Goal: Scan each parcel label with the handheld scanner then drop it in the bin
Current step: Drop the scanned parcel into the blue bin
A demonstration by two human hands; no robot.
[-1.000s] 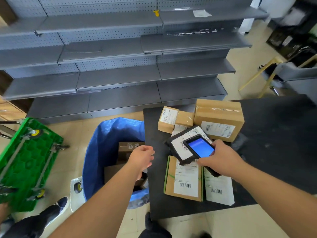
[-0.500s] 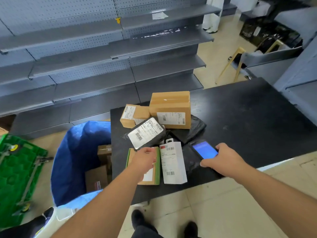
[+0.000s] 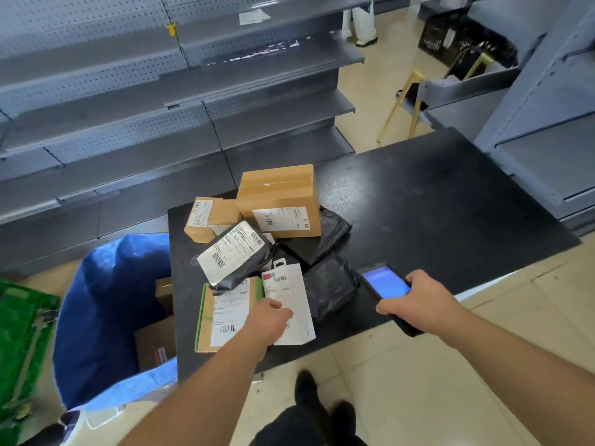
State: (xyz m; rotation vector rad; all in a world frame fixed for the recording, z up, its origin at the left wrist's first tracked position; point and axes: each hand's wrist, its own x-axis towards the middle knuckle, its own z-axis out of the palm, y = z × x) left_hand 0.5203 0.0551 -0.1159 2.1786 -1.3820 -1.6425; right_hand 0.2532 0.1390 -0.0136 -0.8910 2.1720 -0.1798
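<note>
I am standing at the near edge of a black tabletop (image 3: 434, 201), looking down at my two bare arms. My right hand (image 3: 421, 304) is clamped around a black handheld scanner (image 3: 386, 286), fingers wrapped over its near end, its blue screen lit and facing up. It sits low over the near right part of the parcel pile, just beside a black plastic mailer (image 3: 331, 284).

My left hand (image 3: 269, 321) reaches to the near edge of the pile. Its fingers are curled together and rest on a slim white carton (image 3: 291, 286) with a hang tab and a barcode label; I cannot tell whether they grip it or only touch it. Just left of that carton lies a flat brown parcel with green edge (image 3: 222, 313), label up, and my hand overlaps its right side.

Farther on, a dark mailer with a large white label (image 3: 233, 254) lies tilted across the pile. Behind it sit a small brown box (image 3: 209, 218) on the left and a larger taped brown box (image 3: 280, 201) on the right, both labelled. Another black mailer (image 3: 325, 236) lies to the right of them.

To the left of the tabletop, on the floor, stands the blue bin (image 3: 96, 300), a soft blue bag, with brown boxes (image 3: 154, 346) already inside. A green crate (image 3: 19, 333) is at the far left edge. Grey shelving (image 3: 193, 117) fills the far side.
</note>
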